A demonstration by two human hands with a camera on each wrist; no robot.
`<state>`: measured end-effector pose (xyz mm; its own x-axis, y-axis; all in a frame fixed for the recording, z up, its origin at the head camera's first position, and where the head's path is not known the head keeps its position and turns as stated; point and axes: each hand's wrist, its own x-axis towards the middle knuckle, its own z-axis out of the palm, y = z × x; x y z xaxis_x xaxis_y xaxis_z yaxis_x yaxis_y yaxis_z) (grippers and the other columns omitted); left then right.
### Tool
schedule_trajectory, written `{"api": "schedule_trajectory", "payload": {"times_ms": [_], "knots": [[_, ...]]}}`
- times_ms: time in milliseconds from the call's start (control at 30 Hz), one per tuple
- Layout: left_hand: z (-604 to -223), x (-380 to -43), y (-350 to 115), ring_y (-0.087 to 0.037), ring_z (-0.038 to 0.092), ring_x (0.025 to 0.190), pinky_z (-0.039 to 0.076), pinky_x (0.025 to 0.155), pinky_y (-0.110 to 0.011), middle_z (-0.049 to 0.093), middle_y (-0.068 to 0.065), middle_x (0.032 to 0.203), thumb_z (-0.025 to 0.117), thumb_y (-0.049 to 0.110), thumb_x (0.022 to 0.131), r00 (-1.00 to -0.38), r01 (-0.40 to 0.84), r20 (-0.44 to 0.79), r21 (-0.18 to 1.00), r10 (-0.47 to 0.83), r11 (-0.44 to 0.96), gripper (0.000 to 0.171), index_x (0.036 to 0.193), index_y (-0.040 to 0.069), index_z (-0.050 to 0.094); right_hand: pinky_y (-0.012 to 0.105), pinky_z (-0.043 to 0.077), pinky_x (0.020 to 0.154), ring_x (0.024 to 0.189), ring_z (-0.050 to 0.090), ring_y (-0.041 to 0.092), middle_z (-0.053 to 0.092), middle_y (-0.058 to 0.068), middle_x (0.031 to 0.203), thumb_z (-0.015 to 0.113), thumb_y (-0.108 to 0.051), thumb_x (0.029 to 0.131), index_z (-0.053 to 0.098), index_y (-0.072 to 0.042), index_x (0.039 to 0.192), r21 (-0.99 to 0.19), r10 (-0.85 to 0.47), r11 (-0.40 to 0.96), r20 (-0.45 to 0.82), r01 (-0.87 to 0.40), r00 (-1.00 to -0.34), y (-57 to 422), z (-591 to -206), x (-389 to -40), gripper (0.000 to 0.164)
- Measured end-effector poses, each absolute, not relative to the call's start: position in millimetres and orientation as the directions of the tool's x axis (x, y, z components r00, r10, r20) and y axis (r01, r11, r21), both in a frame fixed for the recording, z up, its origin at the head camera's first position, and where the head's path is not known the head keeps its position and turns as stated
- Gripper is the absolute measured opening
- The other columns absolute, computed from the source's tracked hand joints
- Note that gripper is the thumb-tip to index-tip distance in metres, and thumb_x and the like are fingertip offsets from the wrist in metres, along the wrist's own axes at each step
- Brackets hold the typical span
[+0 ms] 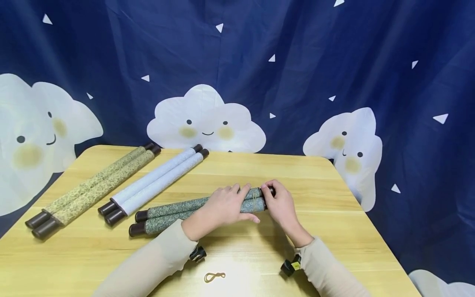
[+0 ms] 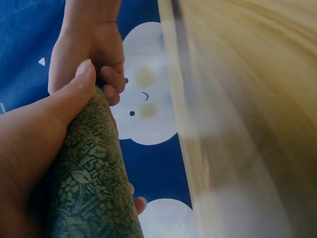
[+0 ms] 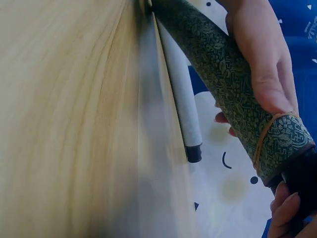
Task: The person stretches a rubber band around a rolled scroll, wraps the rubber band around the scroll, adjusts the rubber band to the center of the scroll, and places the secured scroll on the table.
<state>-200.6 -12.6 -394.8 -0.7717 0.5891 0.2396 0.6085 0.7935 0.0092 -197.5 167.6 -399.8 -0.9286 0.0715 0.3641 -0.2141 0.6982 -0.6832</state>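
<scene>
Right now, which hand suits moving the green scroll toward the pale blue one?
Left, likely: left hand grips the green scroll's body, nearer the pale blue scroll; right hand holds its far end.

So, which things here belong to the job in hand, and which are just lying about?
In the job:
green scroll, gripped by the left hand and, at its end, the right hand
band round the scroll

Lying about, it seems:
yellow scroll
blue scroll
loose band, untouched, though possibly for use too

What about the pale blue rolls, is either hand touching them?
No, the left hand and the right hand are both on the green rolls instead.
</scene>
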Motion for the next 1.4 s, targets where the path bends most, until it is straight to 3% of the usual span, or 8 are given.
{"api": "schedule_trajectory", "payload": {"times_ms": [167, 367, 633, 867, 1233, 1400], "knots": [[-393, -201, -12, -0.020, 0.056, 0.085, 0.048, 0.062, -0.035, 0.049, -0.004, 0.108, 0.028, 0.083, 0.064, -0.729, 0.664, 0.299, 0.088, 0.616, 0.743, 0.098, 0.137, 0.017, 0.031, 0.033, 0.045, 0.067, 0.077, 0.055, 0.014, 0.059, -0.004, 0.087, 0.051, -0.033, 0.089, 0.059, -0.019, 0.087, -0.659, 0.053, 0.709, 0.402, -0.249, -0.914, 164, -399, -193, 0.016], [-389, -198, -10, -0.020, 0.055, 0.094, 0.049, 0.071, -0.036, 0.048, -0.002, 0.115, 0.035, 0.079, 0.069, -0.689, 0.707, 0.337, 0.116, 0.642, 0.698, 0.089, 0.136, 0.019, 0.035, 0.033, 0.045, 0.067, 0.078, 0.056, 0.011, 0.060, -0.007, 0.087, 0.051, -0.036, 0.089, 0.062, -0.022, 0.089, -0.592, 0.012, 0.736, 0.496, -0.328, -0.868, 161, -399, -189, 0.018], [-388, -196, -12, -0.020, 0.055, 0.097, 0.049, 0.074, -0.037, 0.051, -0.002, 0.114, 0.047, 0.072, 0.071, -0.690, 0.701, 0.331, 0.087, 0.643, 0.707, 0.082, 0.129, 0.014, 0.044, 0.033, 0.046, 0.069, 0.079, 0.057, 0.012, 0.061, -0.006, 0.086, 0.051, -0.035, 0.089, 0.067, -0.021, 0.090, -0.554, 0.008, 0.765, 0.518, -0.328, -0.856, 162, -402, -189, 0.021], [-387, -199, -16, -0.022, 0.054, 0.101, 0.046, 0.082, -0.037, 0.051, -0.004, 0.119, 0.043, 0.076, 0.070, -0.740, 0.650, 0.285, 0.067, 0.609, 0.757, 0.085, 0.126, 0.012, 0.047, 0.034, 0.045, 0.069, 0.077, 0.057, 0.013, 0.060, -0.005, 0.085, 0.052, -0.031, 0.088, 0.065, -0.021, 0.085, -0.547, 0.023, 0.777, 0.521, -0.313, -0.853, 170, -404, -195, 0.017], [-387, -197, -14, -0.025, 0.051, 0.108, 0.045, 0.085, -0.038, 0.047, -0.007, 0.128, 0.041, 0.077, 0.069, -0.693, 0.711, 0.321, 0.155, 0.646, 0.686, 0.096, 0.139, 0.013, 0.028, 0.030, 0.049, 0.064, 0.076, 0.058, 0.010, 0.061, -0.006, 0.089, 0.051, -0.029, 0.089, 0.069, -0.018, 0.089, -0.387, -0.115, 0.774, 0.692, -0.501, -0.712, 168, -408, -193, 0.021], [-386, -198, -14, -0.021, 0.053, 0.103, 0.047, 0.080, -0.036, 0.052, -0.004, 0.122, 0.046, 0.072, 0.071, -0.684, 0.719, 0.317, 0.137, 0.657, 0.682, 0.088, 0.136, 0.014, 0.034, 0.029, 0.048, 0.063, 0.075, 0.058, 0.008, 0.061, -0.007, 0.087, 0.051, -0.027, 0.089, 0.068, -0.018, 0.087, -0.371, -0.127, 0.771, 0.708, -0.518, -0.695, 167, -406, -192, 0.019]]}}
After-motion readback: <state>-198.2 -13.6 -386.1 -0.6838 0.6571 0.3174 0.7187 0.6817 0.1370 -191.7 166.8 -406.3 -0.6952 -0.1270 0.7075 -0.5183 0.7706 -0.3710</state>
